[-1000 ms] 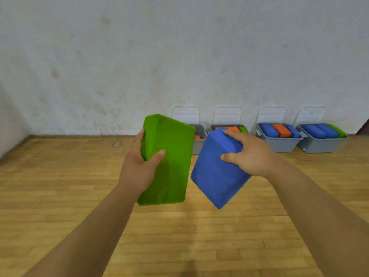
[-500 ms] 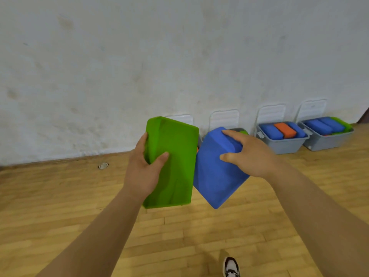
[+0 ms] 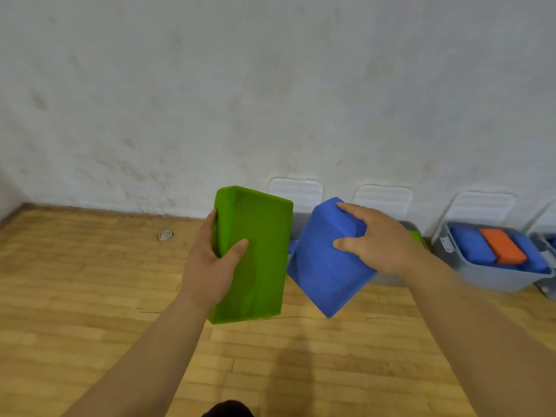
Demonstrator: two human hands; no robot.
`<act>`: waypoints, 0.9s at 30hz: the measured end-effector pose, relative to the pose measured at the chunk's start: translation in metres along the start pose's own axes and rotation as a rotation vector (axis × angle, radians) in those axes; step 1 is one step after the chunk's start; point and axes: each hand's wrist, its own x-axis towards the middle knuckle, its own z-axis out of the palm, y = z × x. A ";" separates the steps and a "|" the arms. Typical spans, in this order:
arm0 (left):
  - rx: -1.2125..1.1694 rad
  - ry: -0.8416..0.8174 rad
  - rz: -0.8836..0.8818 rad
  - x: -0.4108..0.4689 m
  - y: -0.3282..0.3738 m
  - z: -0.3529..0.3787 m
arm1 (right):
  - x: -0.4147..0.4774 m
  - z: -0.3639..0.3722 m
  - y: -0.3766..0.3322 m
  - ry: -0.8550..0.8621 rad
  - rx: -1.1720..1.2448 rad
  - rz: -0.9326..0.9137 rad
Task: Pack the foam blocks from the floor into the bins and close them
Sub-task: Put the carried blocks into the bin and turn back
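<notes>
My left hand (image 3: pixel 210 263) grips a green foam block (image 3: pixel 255 266) by its left edge, held upright in front of me. My right hand (image 3: pixel 379 239) holds a blue foam block (image 3: pixel 325 272) from above, tilted on one corner. The two blocks sit side by side in the air, close together. Behind them, grey bins stand along the wall. One open bin (image 3: pixel 493 278) at the right holds blue blocks and an orange block (image 3: pixel 501 246). Two more bins are mostly hidden behind the held blocks and my right hand.
White bin lids (image 3: pixel 296 192) lean upright against the white wall behind the bins. A small round metal fitting (image 3: pixel 165 235) sits in the wooden floor at the left. Another bin's edge (image 3: pixel 546 266) shows at the far right. A dark shoe tip (image 3: pixel 228 410) shows at the bottom.
I have come closer to the wall and bins. The bins look larger and have slid right in view. Both hands still hold their blocks the same way.
</notes>
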 end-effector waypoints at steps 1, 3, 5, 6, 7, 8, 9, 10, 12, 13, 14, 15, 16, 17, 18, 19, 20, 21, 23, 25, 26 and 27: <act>0.014 0.014 -0.010 0.018 -0.004 0.003 | 0.022 0.000 0.001 -0.012 -0.010 -0.004; 0.038 0.041 -0.028 0.059 -0.010 0.013 | 0.066 0.002 0.005 -0.016 -0.022 -0.008; 0.036 0.045 -0.032 0.104 -0.018 0.025 | 0.109 0.008 0.010 0.001 -0.028 0.007; 0.031 0.037 -0.032 0.127 -0.024 0.032 | 0.130 0.011 0.014 0.015 -0.050 0.014; 0.026 0.022 -0.031 0.150 -0.030 0.038 | 0.151 0.016 0.019 0.030 -0.081 0.022; 0.021 0.003 -0.027 0.173 -0.037 0.045 | 0.171 0.022 0.023 0.041 -0.110 0.036; 0.021 -0.019 -0.019 0.198 -0.042 0.050 | 0.191 0.027 0.025 0.050 -0.132 0.053; 0.026 -0.040 -0.011 0.223 -0.048 0.055 | 0.211 0.032 0.026 0.055 -0.153 0.076; 0.051 -0.082 -0.015 0.272 -0.055 0.061 | 0.249 0.036 0.022 0.057 -0.185 0.126; 0.070 -0.098 -0.014 0.297 -0.058 0.064 | 0.267 0.038 0.020 0.056 -0.191 0.143; 0.091 -0.115 -0.015 0.322 -0.061 0.067 | 0.284 0.039 0.018 0.059 -0.190 0.156; 0.112 -0.134 -0.022 0.347 -0.064 0.071 | 0.302 0.041 0.019 0.066 -0.177 0.170; 0.127 -0.154 -0.031 0.370 -0.069 0.076 | 0.319 0.044 0.022 0.080 -0.156 0.182; 0.136 -0.175 -0.040 0.391 -0.072 0.081 | 0.335 0.047 0.027 0.090 -0.133 0.191; 0.144 -0.192 -0.051 0.408 -0.076 0.087 | 0.348 0.050 0.033 0.091 -0.118 0.202; 0.150 -0.204 -0.059 0.423 -0.078 0.094 | 0.360 0.054 0.040 0.088 -0.104 0.217; 0.151 -0.212 -0.067 0.437 -0.080 0.102 | 0.373 0.058 0.048 0.083 -0.092 0.237; 0.151 -0.221 -0.079 0.450 -0.083 0.111 | 0.388 0.062 0.056 0.073 -0.083 0.256; 0.151 -0.231 -0.109 0.476 -0.093 0.130 | 0.420 0.070 0.075 0.042 -0.091 0.277; 0.153 -0.238 -0.149 0.501 -0.109 0.147 | 0.459 0.080 0.094 0.001 -0.108 0.279; 0.163 -0.232 -0.172 0.513 -0.118 0.156 | 0.480 0.085 0.104 -0.020 -0.116 0.273; 0.184 -0.227 -0.198 0.525 -0.127 0.165 | 0.502 0.092 0.114 -0.041 -0.119 0.268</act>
